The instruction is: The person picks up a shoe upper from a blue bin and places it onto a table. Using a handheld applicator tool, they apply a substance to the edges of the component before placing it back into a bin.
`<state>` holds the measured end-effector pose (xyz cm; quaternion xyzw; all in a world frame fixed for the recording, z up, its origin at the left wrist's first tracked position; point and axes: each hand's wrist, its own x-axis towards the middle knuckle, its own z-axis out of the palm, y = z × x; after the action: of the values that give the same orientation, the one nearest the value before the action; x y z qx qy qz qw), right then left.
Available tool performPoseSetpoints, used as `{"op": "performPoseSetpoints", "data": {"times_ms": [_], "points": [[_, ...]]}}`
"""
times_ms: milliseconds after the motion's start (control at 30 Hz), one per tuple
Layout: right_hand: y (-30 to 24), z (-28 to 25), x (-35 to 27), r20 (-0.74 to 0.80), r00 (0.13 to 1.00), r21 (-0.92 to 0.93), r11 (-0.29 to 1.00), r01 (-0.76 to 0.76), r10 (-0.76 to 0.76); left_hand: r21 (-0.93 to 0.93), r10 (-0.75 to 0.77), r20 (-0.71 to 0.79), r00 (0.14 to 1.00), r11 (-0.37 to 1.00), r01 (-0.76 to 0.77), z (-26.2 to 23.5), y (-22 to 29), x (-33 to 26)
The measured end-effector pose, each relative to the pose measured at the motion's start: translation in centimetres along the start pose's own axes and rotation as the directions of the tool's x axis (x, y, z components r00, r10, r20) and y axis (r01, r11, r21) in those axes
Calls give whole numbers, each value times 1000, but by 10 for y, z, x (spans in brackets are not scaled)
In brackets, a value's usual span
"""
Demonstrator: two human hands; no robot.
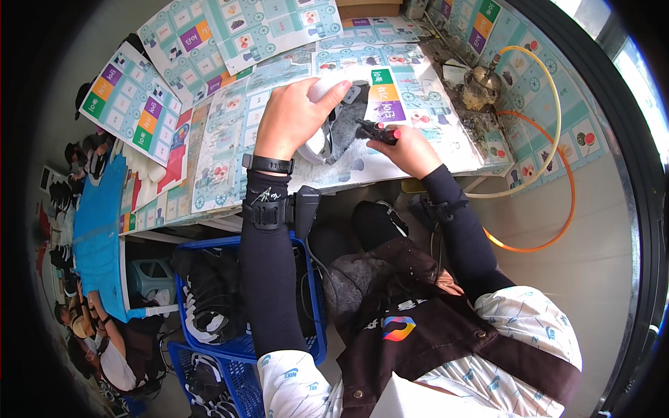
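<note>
My left hand [296, 115] is closed on a shoe with a white sole [315, 145] and a dark upper, held tilted above the worktable [237, 150]. The hand itself covers much of the shoe. To its right, my right hand [412, 152] grips a small black tool with red parts [377, 131], whose dark front end points at the shoe; its exact kind is hard to make out. A dark grey smudge [354, 111] covers the table sheet beyond the shoe.
Blue baskets [318, 306] of black-and-white shoes stand below the table on the left. A yellow hose [559, 104] and an orange hose [573, 202] loop at the right beside a crusted metal pot [482, 87]. Patterned sheets [272, 28] lean at the back. Another person [115, 348] sits far left.
</note>
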<state>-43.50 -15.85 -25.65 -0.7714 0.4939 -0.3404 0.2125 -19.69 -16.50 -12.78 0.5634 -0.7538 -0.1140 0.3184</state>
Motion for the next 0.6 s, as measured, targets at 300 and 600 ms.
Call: {"op": "performPoseSetpoints", "data": {"times_ms": [300,600], "points": [[-8,3,10,41,999,-69,997,-17,20,-55,32,-35,999,998,-34,-1,-3,-1],[-2,9,23,-53,998,-31,999,39,-40,-126,29,-54,998,991,-35,-1,-7,-6]]}}
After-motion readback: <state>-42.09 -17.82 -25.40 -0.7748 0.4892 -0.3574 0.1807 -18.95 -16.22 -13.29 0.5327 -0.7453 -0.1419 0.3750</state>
